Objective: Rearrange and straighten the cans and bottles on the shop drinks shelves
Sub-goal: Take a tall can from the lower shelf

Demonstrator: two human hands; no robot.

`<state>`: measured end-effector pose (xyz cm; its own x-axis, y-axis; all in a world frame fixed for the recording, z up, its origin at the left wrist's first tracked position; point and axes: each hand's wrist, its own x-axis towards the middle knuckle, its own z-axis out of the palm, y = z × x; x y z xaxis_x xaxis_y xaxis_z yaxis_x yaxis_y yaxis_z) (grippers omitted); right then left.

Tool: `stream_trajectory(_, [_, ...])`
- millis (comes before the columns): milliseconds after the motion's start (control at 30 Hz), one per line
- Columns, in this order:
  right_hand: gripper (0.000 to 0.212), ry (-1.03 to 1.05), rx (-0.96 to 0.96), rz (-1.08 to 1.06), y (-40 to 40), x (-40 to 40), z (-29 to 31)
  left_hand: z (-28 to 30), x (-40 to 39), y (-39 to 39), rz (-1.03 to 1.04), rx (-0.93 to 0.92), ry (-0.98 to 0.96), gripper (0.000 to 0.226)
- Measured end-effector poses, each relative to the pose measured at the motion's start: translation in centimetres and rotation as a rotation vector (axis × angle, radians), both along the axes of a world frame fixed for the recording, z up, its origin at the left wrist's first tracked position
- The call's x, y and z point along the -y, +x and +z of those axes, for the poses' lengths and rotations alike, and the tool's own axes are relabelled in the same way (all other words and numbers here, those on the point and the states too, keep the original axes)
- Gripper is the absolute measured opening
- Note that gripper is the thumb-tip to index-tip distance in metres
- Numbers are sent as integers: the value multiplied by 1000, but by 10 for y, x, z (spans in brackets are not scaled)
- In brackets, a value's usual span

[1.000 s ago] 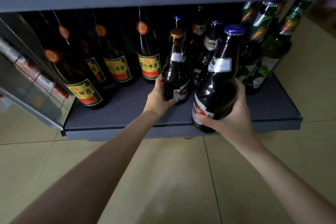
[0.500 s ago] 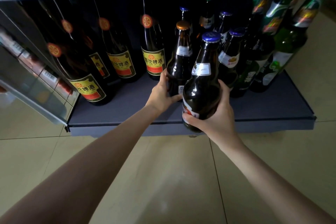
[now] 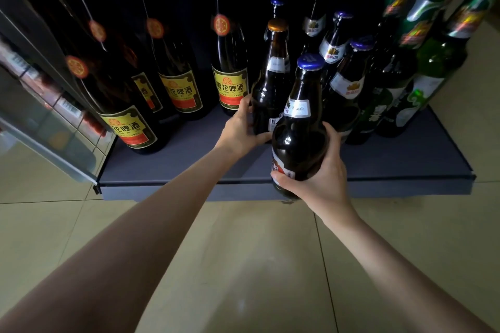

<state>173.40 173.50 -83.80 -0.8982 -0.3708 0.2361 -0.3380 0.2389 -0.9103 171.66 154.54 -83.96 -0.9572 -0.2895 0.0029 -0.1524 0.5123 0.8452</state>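
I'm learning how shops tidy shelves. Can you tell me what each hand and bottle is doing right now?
Left hand: grips the orange-capped bottle, upright on the shelf.
Right hand: holds the blue-capped bottle at the shelf's front edge.
Yellow-label bottles: standing, capped.
Green bottles: standing on the right side.

Glossy glass on a matt shelf

Brown bottles gleam, with paper labels and metal caps; grey shelf matt; floor tiles smooth, faintly shiny.

A dark blue-capped bottle is being held upright at frame centre, before an upright orange-capped bottle.
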Motion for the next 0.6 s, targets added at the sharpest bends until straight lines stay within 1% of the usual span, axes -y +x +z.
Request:
stream_trajectory(67, [96, -10, -3, 4, 0, 3, 1, 3, 14, 6, 31, 7, -14, 80])
stream_trajectory(100, [95, -18, -7, 6, -1, 6, 3, 5, 23, 10, 68, -7, -28, 75])
stream_trajectory(167, [93, -36, -13, 11, -2, 13, 5, 9, 40, 15, 176, -53, -56, 65])
stream_trajectory(200, [93, -42, -11, 13, -3, 18, 5, 12, 46, 15, 234, -64, -75, 64])
stream_trajectory(267, [94, -46, -12, 10, -6, 27, 3, 18, 53, 4, 318, -68, -94, 70])
stream_trajectory(333, [94, -42, -18, 4, -9, 37, 0, 28, 53, -11, 350, -60, -68, 76])
stream_trajectory(467, [96, -36, -26, -24, -11, 45, -8, 33, 48, -37, 380, -78, 39, 78])
stream_trajectory(600, [93, -70, -38, -23, -10, 45, -10, 25, 43, -47, 457, -109, 31, 80])
